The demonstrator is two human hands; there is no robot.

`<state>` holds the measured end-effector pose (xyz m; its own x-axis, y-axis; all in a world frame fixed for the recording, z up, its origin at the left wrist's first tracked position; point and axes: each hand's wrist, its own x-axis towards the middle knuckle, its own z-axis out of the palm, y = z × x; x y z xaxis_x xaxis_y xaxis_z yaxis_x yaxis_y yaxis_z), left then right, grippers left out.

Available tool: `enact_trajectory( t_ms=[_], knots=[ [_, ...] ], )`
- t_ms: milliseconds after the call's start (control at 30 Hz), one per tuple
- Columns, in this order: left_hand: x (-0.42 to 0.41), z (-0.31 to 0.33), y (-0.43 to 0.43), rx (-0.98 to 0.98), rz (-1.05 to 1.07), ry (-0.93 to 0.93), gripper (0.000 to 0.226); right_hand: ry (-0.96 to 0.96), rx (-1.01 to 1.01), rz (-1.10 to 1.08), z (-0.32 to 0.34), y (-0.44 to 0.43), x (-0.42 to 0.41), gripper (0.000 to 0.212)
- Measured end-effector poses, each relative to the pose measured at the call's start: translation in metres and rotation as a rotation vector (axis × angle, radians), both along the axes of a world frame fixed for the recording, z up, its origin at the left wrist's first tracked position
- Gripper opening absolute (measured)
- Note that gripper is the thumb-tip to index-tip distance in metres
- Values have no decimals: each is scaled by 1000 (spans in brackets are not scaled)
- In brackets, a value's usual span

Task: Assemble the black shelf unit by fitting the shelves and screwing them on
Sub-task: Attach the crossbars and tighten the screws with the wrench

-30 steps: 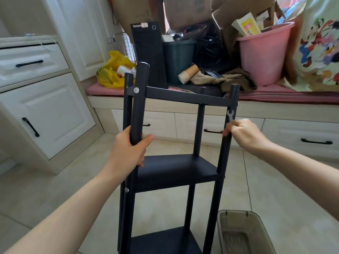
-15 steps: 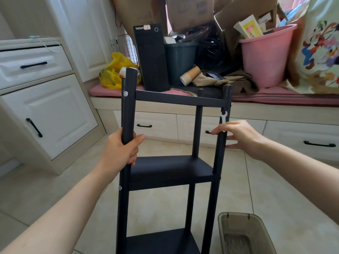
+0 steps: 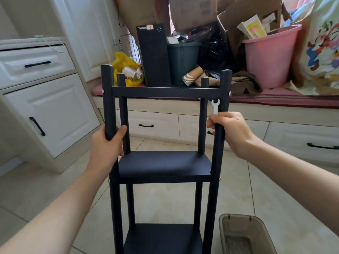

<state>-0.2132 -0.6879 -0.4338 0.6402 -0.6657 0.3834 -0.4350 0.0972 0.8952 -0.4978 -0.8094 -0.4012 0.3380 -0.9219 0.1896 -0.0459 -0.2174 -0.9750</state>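
The black shelf unit stands upright on the tiled floor in front of me, with a top shelf, a middle shelf and a bottom shelf fitted between four round posts. My left hand grips the near left post just above the middle shelf. My right hand grips the near right post and also holds a small white wrench, whose open jaw sticks up beside the post. Silver screw heads show at the post joints.
A grey plastic bin sits on the floor at the lower right, close to the unit. White cabinets stand to the left. A window bench behind holds a black computer case, a pink bucket, paper cups and cardboard boxes.
The shelf unit has turned so that its front faces me squarely. My right hand has closed round the right post with the wrench. My left hand keeps its grip on the left post.
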Motion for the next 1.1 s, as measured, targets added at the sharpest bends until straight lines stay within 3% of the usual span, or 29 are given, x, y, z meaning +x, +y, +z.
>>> enact_trajectory(
  t_ms=[333, 467, 800, 1000, 1100],
  knots=[
    [25, -21, -5, 90, 161, 79, 30, -46, -43, 55, 7, 33, 25, 43],
    [27, -23, -5, 101, 198, 69, 21, -62, -48, 69, 9, 42, 33, 43],
    [21, -26, -14, 103, 116, 117, 16, -35, -14, 54, 6, 51, 35, 42],
    [26, -21, -12, 285, 129, -65, 37, -25, -16, 72, 8, 50, 34, 40],
    [19, -17, -9, 380, 99, -130, 64, 5, -27, 111, 11, 46, 33, 35]
  ],
)
